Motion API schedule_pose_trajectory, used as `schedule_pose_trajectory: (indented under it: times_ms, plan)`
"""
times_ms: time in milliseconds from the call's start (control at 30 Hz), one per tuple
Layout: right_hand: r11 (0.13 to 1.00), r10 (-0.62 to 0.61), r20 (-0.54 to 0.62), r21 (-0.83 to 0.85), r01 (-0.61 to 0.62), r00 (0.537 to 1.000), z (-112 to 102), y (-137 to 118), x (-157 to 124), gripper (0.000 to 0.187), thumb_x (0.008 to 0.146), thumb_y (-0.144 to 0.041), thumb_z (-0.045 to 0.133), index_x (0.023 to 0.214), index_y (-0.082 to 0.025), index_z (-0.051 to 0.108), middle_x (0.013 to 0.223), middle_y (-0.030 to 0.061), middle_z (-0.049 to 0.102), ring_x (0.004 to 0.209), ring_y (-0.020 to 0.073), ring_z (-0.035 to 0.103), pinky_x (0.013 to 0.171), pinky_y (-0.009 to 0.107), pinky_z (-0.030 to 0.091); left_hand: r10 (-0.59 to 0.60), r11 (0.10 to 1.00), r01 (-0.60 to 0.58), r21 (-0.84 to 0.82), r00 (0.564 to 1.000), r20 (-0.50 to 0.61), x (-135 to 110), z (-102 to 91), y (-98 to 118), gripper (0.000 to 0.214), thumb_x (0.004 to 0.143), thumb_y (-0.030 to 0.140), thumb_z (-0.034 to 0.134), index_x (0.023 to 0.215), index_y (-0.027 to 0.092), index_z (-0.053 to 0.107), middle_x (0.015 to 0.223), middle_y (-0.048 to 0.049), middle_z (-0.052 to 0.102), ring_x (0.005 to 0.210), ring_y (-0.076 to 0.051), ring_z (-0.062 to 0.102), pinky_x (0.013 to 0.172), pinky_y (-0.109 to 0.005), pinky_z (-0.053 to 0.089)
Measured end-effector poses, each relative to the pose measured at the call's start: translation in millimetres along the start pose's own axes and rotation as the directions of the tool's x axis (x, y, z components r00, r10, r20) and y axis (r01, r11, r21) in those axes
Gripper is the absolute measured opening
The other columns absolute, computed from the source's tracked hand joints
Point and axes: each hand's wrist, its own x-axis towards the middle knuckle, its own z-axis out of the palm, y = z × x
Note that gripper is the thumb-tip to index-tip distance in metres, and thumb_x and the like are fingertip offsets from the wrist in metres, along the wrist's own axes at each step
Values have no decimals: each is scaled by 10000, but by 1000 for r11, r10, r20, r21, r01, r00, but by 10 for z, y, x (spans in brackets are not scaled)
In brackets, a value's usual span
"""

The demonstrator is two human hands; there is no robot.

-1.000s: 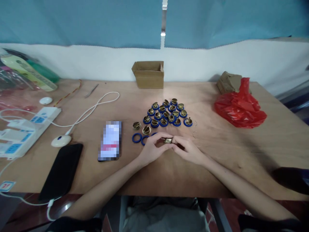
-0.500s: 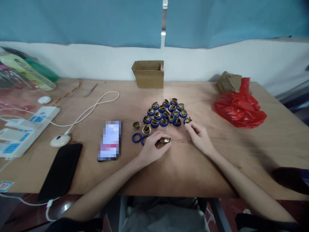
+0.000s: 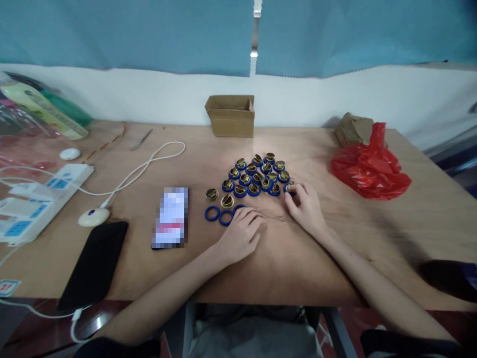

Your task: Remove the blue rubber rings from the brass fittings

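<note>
My left hand [image 3: 241, 232] lies palm down on the wooden table [image 3: 335, 248], fingers curled under; whatever is in them is hidden. Two loose blue rings [image 3: 218, 215] lie just left of its fingertips, with two bare brass pieces [image 3: 219, 198] behind them. My right hand [image 3: 304, 205] reaches to the right end of a cluster of several brass pieces in blue rings [image 3: 257, 176]. Its fingertips are pinched on the rightmost ringed piece [image 3: 288, 187]. A thin clear ring [image 3: 280, 217] lies on the table between my hands.
A small open cardboard box [image 3: 230, 116] stands at the back. A red plastic bag [image 3: 369, 169] and a brown paper packet [image 3: 352, 128] are at the right. On the left lie a lit phone [image 3: 170, 217], a black phone [image 3: 95, 263], white power strips [image 3: 37, 199], a cable [image 3: 141, 166] and tweezers [image 3: 140, 140].
My hands, joined on one brass piece a second ago, have separated. The right hand went up to the cluster's right end; the left hand turned palm down and now hides the brass piece.
</note>
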Motion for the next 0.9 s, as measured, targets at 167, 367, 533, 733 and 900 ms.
schedule_pose_trajectory:
  times_ms: [167, 367, 533, 733, 900]
  plan:
    - [998, -27, -20, -57, 26, 999, -2, 4, 4, 306, 979, -277, 535, 1267, -189, 593, 1287, 181, 612, 1172, 353, 581, 978, 521, 454, -2, 999, 0, -36, 999, -40, -7, 11, 12, 391, 802, -2, 527, 1121, 192, 644, 1155, -101, 717, 1198, -299, 587, 1079, -514, 423]
    - [996, -39, 32, -79, 41, 999, -17, 139, 61, 344, 1024, -289, 497, 1347, -219, 590, 1347, 158, 635, 1237, 351, 583, 1023, 543, 444, 42, 997, -49, -58, 993, -112, -8, 22, 31, 330, 866, 35, 542, 1125, 209, 649, 1149, -85, 728, 1204, -280, 605, 1082, -506, 434]
    - [995, -86, 37, -53, 88, 996, 2, 172, 52, 223, 1013, -216, 482, 1146, -220, 661, 1198, 118, 720, 1122, 320, 628, 973, 506, 449, 84, 995, -92, -46, 986, -147, -13, 14, 40, 275, 899, 56, 547, 1101, 204, 662, 1107, -84, 737, 1190, -268, 619, 1083, -502, 445]
    - [994, -95, -53, -56, 92, 994, -33, 160, 57, 162, 1008, -262, 544, 974, -224, 697, 996, 105, 694, 939, 282, 635, 832, 443, 481, 64, 996, -74, -51, 983, -174, 11, -13, 62, 238, 918, 76, 539, 1058, 214, 673, 1059, -68, 752, 1149, -266, 648, 1054, -495, 468]
    - [978, -154, -176, 113, 175, 972, -128, -102, -6, 148, 1013, -243, 582, 1040, -241, 728, 903, 71, 689, 753, 209, 651, 680, 364, 545, -20, 988, -18, -154, 970, -241, 50, -58, 95, 248, 953, 104, 537, 1136, 208, 668, 1058, -70, 761, 1091, -247, 658, 998, -457, 495]
